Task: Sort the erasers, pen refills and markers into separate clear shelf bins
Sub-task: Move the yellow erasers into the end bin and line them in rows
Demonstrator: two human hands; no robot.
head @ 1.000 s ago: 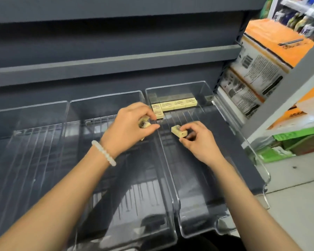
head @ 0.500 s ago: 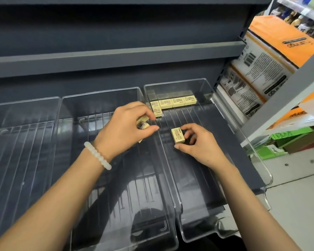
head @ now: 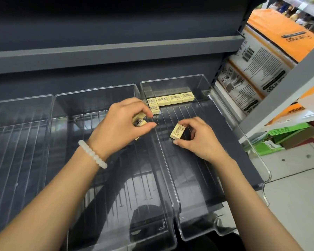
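Cream eraser [head: 178,130] pinched in my right hand [head: 198,140], thumb at its lower corner, fingers curled over the far end, printed face up, tilted, held over the floor of the right clear bin [head: 203,82]. Left hand [head: 120,127] curled round more erasers [head: 139,120], at least two showing between thumb and fingers, one with barcode side out; exact count hidden by the palm. That hand sits above the wall between the middle bin [head: 98,91] and the right one. Placed erasers [head: 170,100]: a row of four along the right bin's back wall, touching side by side, plus one just in front of the row's left end. Left bin [head: 22,102] beside the middle one. All three sit on a dark grey shelf [head: 243,142]. White bead bracelet [head: 92,154] on my left wrist. Orange-and-white packs [head: 261,69] stacked on the next shelving unit to the right.
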